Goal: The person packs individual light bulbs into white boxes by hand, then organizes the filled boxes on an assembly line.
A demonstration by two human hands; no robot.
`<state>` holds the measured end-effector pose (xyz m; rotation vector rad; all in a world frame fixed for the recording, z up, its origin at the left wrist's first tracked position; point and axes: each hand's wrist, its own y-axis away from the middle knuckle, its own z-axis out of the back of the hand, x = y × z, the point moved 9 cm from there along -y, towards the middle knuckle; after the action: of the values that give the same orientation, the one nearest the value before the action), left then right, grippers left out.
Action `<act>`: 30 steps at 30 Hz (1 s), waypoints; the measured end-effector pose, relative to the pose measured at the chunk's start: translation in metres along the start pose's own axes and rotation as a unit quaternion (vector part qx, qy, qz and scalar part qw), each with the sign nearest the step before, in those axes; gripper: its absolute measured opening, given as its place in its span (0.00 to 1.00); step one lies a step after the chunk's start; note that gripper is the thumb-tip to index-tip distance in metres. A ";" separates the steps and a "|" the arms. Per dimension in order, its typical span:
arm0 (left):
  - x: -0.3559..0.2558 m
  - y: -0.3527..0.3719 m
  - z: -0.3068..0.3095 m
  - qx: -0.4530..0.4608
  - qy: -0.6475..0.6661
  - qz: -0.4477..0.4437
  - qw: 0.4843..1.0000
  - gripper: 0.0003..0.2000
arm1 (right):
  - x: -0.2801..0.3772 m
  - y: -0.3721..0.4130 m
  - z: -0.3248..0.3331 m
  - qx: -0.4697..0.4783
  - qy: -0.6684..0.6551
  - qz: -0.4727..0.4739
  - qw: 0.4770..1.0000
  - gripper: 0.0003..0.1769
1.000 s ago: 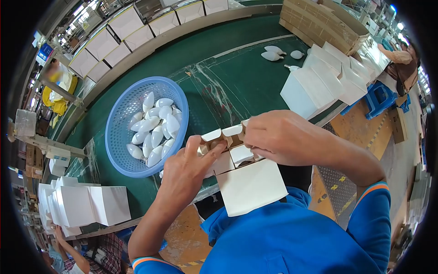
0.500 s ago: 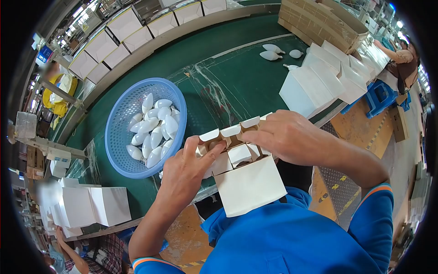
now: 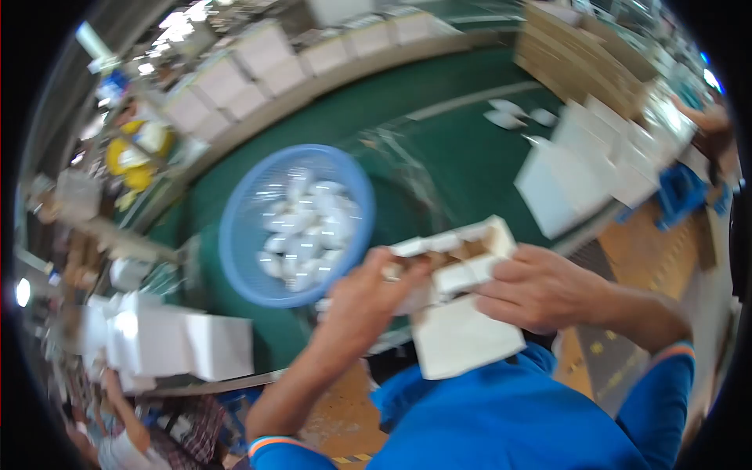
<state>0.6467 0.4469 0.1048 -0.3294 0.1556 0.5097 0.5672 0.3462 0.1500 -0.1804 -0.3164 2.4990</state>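
Note:
I hold a white cardboard box (image 3: 464,337) with its top flaps open in front of my chest. My left hand (image 3: 362,301) grips its left side with the thumb at the open flaps. My right hand (image 3: 540,288) holds its right side, just below the upturned flaps. A blue plastic basket (image 3: 240,243) with several white candle-shaped bulbs (image 3: 309,231) lies on the green belt just beyond my left hand. The frame is blurred by motion.
White folded boxes (image 3: 164,341) stand at the left, more white boxes (image 3: 564,180) at the right. A few loose bulbs (image 3: 509,116) lie far on the belt. Brown cartons (image 3: 580,59) are stacked behind. Another person's arm (image 3: 121,439) shows at the lower left, another person (image 3: 709,121) at the far right.
The view has swung, so the basket and belt appear shifted right. My right hand has slid from over the flaps down to the box's right side, leaving the flaps uncovered.

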 end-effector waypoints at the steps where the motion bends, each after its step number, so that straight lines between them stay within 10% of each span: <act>1: 0.000 0.001 0.004 0.006 -0.002 0.008 1.000 0.22 | 0.001 0.001 -0.003 0.021 0.013 -0.002 1.000 0.05; 30: -0.003 0.000 0.008 0.003 0.017 0.053 0.998 0.21 | -0.018 -0.004 -0.005 0.009 0.082 -0.073 0.994 0.04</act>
<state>0.6451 0.4482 0.1126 -0.3260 0.2089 0.6091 0.5852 0.3395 0.1469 -0.3398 -0.2303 2.3254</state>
